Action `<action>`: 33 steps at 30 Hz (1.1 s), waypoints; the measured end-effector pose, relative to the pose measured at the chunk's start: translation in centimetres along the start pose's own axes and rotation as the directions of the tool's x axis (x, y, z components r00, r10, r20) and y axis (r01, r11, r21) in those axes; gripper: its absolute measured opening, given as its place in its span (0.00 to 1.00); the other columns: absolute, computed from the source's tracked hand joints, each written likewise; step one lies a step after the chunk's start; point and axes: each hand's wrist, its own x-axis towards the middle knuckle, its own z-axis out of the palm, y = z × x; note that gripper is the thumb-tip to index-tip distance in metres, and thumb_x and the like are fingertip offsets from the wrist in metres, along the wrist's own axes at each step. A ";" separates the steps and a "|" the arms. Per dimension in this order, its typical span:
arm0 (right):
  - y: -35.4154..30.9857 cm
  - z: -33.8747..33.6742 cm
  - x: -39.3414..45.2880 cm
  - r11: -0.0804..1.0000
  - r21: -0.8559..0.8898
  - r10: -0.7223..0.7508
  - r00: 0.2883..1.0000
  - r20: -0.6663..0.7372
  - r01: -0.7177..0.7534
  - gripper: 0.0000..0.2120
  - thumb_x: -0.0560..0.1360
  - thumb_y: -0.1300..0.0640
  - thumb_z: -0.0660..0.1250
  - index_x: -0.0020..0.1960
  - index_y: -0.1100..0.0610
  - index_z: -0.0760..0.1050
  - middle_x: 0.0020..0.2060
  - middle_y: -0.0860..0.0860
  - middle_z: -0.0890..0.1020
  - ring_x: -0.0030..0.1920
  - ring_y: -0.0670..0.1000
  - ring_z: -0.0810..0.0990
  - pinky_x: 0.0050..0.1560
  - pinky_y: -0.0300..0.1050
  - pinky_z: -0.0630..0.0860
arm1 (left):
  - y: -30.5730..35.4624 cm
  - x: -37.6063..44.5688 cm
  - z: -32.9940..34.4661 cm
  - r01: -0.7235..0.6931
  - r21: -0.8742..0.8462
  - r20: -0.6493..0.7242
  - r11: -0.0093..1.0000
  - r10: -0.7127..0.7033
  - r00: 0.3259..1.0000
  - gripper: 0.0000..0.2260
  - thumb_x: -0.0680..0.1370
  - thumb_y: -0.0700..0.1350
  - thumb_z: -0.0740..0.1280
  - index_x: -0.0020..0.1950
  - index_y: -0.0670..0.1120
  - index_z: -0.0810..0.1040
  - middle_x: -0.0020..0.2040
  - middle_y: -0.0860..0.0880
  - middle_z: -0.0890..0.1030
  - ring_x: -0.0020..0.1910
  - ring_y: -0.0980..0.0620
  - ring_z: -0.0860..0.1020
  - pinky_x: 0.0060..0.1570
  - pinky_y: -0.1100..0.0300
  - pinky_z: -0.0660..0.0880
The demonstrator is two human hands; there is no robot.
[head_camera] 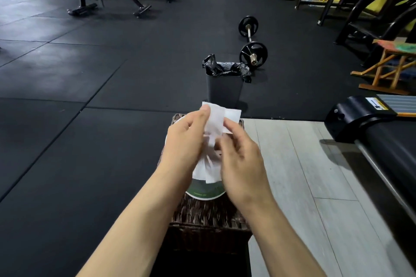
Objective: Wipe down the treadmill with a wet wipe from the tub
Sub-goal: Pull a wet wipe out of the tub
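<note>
Both hands pinch the wet wipe [213,119] above the tub [206,191], left hand [186,141] at its top edge and right hand [240,159] lower, while the treadmill [382,141] lies off to the right, nearer the right hand, its long axis running away from the hands.

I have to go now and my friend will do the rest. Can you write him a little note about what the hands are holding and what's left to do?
Left hand: its grip pinches the top of the wet wipe.
Right hand: its grip pinches the same wipe lower down; together they hold it up over the tub.
The tub stands on the wicker stand, under the hands.
The treadmill is off to the right, on the pale wood floor; neither hand touches it.
A lined trash bin stands just ahead.
Done: one wipe is out.
Left: wipe down the treadmill.
</note>
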 end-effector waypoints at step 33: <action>2.8 -8.6 2.8 0.857 0.410 0.256 0.949 0.185 -0.311 0.18 0.79 0.60 0.55 0.36 0.59 0.79 0.36 0.52 0.79 0.37 0.49 0.78 0.32 0.46 0.75 | -1.3 -1.2 0.1 -0.100 0.143 0.272 0.985 0.058 0.961 0.20 0.77 0.25 0.55 0.37 0.39 0.82 0.32 0.49 0.80 0.29 0.55 0.75 0.29 0.69 0.73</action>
